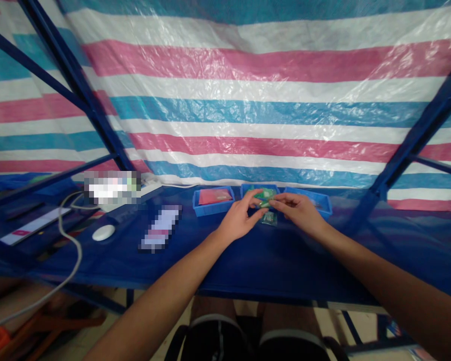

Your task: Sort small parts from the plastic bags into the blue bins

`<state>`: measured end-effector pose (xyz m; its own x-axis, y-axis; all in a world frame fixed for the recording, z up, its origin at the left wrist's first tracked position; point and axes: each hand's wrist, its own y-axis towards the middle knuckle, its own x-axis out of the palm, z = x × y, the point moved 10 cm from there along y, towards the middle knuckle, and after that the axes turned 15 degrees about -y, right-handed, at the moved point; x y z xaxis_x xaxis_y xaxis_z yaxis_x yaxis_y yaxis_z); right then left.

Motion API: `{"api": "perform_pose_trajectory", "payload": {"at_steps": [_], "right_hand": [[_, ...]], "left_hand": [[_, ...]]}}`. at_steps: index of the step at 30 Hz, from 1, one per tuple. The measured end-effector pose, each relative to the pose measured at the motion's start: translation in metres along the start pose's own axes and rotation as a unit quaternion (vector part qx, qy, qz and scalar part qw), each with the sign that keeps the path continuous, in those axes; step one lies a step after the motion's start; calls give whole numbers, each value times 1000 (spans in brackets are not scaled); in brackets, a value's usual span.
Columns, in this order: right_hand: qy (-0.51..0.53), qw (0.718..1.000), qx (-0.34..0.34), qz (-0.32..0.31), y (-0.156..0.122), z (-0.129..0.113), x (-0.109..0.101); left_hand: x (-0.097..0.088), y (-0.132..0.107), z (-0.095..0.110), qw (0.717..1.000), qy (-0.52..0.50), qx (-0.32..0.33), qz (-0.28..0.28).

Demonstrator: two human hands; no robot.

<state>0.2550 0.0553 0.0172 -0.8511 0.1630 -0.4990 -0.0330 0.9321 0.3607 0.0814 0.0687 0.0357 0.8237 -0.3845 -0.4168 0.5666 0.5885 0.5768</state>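
A tight pinch, with little margin

The left hand (238,219) and the right hand (296,211) meet just in front of the middle blue plastic bin (259,186), with a small green packet (266,195) between them. The left hand's fingers (253,199) curl closed on one side of it, and the right hand's fingers (280,201) pinch in from the other. Both appear to have hold of it, though they hide how much each one grips. A small clear bag (269,218) with something green inside lies on the blue-covered counter (270,263), just in front of the same bin and below the hands.

The packet looks thin and slick, so a loosened pinch could drop it onto the clear bag or into a bin. A hard pull between the hands could tear it, and a low wrist could knock the bag aside.

The blue bin (210,213) left of the middle bin holds a flat red packet (215,196). In the blue bin (317,209) to its right, the contents are too dim to make out. The hands mostly hide the middle bin's contents, with only green showing near its rim.
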Motion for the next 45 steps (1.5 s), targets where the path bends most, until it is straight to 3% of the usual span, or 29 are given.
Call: {"api": "perform_pose_trajectory", "payload": {"at_steps": [2,6,10,14,19,23,28,31,35,37,40,43,45], "right_hand": [[-100,990,-55,78,2,-8,-24],[-254,936,-149,192,0,-26,-62],[-319,905,-184,211,1,-33,-78],[-353,896,-169,209,3,-26,-82],[-343,907,-158,185,9,-10,-71],[-339,912,-168,158,18,-6,-48],[-389,894,-219,24,27,-7,3],[-406,885,-229,9,23,-12,9],[-334,917,-202,76,11,-28,-11],[-260,948,-169,70,4,-28,-12],[-80,991,-103,-10,-2,-16,10],[57,994,-42,-78,-5,-2,36],[95,992,-22,-82,-4,3,41]], "left_hand": [[9,-1,0,999,17,11,-32],[34,-11,2,988,46,60,-134],[52,-17,-5,972,62,64,-216],[49,-11,-10,974,59,54,-213],[41,-7,-6,979,63,50,-188],[36,-6,-3,983,82,38,-157],[21,-2,2,994,64,20,-87],[8,0,5,998,50,16,-30],[-5,2,6,998,46,9,29],[-8,2,4,998,35,0,46],[-11,1,3,998,-7,-6,63],[-8,0,2,997,-52,-10,55],[-5,0,0,996,-70,-22,43]]}}
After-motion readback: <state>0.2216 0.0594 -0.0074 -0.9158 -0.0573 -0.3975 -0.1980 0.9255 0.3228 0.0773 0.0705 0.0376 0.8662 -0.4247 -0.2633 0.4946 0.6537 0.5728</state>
